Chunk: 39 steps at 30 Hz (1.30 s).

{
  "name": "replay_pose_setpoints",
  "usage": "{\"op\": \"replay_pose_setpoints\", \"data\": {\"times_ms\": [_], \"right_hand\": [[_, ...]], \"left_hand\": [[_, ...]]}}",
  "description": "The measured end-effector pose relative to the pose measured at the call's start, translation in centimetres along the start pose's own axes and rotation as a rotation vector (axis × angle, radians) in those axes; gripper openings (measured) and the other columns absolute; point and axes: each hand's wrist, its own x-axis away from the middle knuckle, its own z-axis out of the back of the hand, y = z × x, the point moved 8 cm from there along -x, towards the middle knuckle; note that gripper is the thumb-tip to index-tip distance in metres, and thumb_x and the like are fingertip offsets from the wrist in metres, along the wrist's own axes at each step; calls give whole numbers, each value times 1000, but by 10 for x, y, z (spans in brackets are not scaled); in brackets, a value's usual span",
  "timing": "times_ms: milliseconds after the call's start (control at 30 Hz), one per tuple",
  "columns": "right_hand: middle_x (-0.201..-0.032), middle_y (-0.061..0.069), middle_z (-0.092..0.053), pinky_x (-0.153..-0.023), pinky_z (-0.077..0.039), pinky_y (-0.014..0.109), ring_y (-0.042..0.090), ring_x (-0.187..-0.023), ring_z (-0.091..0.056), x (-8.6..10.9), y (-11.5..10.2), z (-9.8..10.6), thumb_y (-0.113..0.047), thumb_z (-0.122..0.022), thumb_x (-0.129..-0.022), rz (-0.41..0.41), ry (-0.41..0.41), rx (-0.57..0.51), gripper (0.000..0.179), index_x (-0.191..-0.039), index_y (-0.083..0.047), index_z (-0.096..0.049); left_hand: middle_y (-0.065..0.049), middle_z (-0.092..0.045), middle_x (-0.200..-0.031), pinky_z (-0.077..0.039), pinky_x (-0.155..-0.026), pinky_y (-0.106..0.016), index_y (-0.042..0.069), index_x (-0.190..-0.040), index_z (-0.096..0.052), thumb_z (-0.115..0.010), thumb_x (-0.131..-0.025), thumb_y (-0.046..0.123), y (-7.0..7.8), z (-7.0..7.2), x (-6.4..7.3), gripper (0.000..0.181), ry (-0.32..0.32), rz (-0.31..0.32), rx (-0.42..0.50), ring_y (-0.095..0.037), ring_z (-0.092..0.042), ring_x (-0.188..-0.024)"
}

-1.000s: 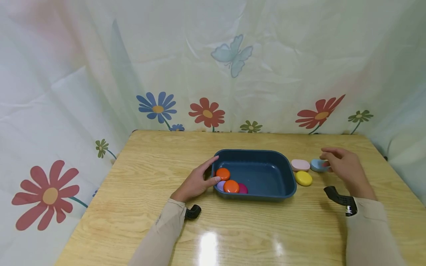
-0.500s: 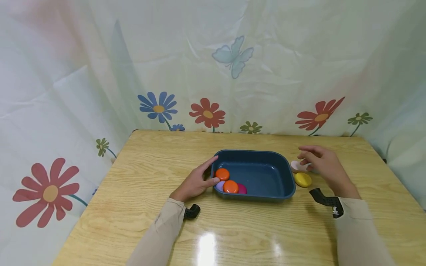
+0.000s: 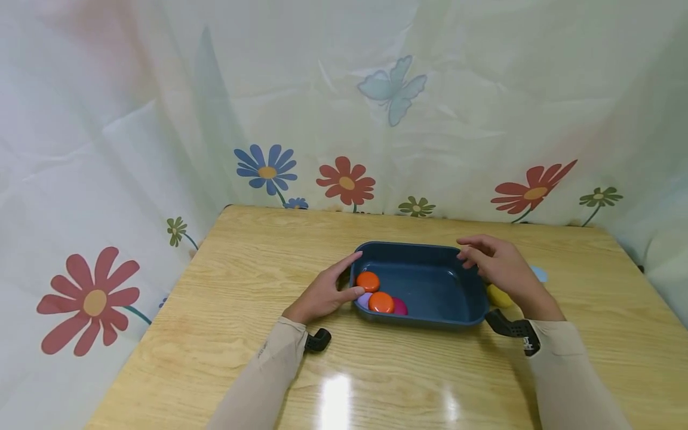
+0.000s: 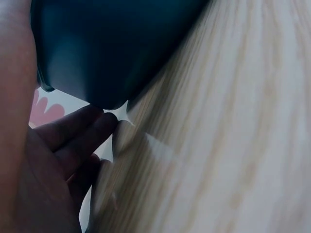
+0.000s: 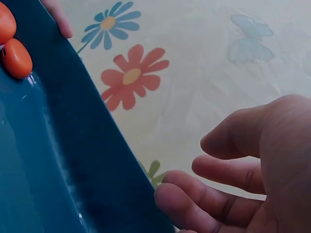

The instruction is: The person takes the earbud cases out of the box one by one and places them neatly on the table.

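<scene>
A dark blue rectangular tub (image 3: 430,322) stands on the wooden table. My left hand (image 3: 325,294) holds its left end, thumb over the rim; in the left wrist view the fingers (image 4: 80,141) lie by the tub's outer wall. Inside, at the left, are two glossy orange rounded discs (image 3: 381,302), a lilac one (image 3: 364,300) and a magenta one (image 3: 400,306). My right hand (image 3: 502,269) hovers at the tub's right end, fingers loosely bent and holding nothing. The right wrist view shows its fingertips right at the rim, with an orange disc (image 5: 17,58) farther along inside.
A yellow round disc (image 3: 500,296) lies right of the tub, partly behind my right hand. Beyond that hand part of a light blue piece (image 3: 539,273) shows. A flower-printed curtain (image 3: 301,119) hangs behind the table (image 3: 269,251). Black wrist mounts (image 3: 507,325) stick out from both cuffs.
My right hand has moved left from over the light blue piece, past the pink one, to the tub's right end, now covering the pink piece. My left hand stays on the tub.
</scene>
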Motion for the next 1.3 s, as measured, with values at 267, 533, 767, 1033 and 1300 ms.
{"op": "replay_pose_setpoints", "data": {"times_ms": [267, 533, 767, 1033, 1300], "right_hand": [[-111, 20, -68, -72, -57, 30, 20, -92, -68, -3, -17, -17, -28, -51, -107, 69, -88, -17, 41, -138, -2, -56], [-110, 14, -69, -74, -57, 34, 27, -92, -67, -10, -32, -47, -25, -59, -103, 109, -270, -23, 41, -137, -2, -57], [-107, 9, -68, -79, -57, 33, 27, -94, -65, -19, -43, -67, -26, -65, -100, 181, -452, 37, 43, -137, -6, -59], [-112, 8, -69, -87, -55, 33, 23, -100, -64, -28, -55, -80, -27, -69, -97, 242, -551, 78, 47, -138, -7, -60], [-109, 7, -67, -82, -57, 33, 22, -93, -67, -34, -53, -108, -24, -71, -95, 304, -680, 84, 44, -135, -7, -62]], "left_hand": [[12, -26, -161, -25, -119, -44, 43, -156, -28, -68, -95, 44, 0, 0, 0, 73, -1, 19, -6, -14, -25, -148], [14, -25, -161, -25, -119, -46, 45, -156, -28, -66, -93, 52, -3, 3, 2, 73, 13, 36, -8, -14, -25, -148], [13, -26, -161, -26, -118, -43, 47, -155, -27, -66, -93, 54, -4, 1, 0, 73, 19, 30, -18, -13, -27, -147], [13, -27, -161, -25, -119, -43, 48, -155, -27, -66, -94, 53, -3, -1, -2, 73, 6, 32, -2, -13, -27, -147], [9, -28, -161, -24, -119, -43, 43, -157, -27, -67, -95, 46, 3, -1, -1, 73, 1, 33, 9, -15, -28, -147]]}}
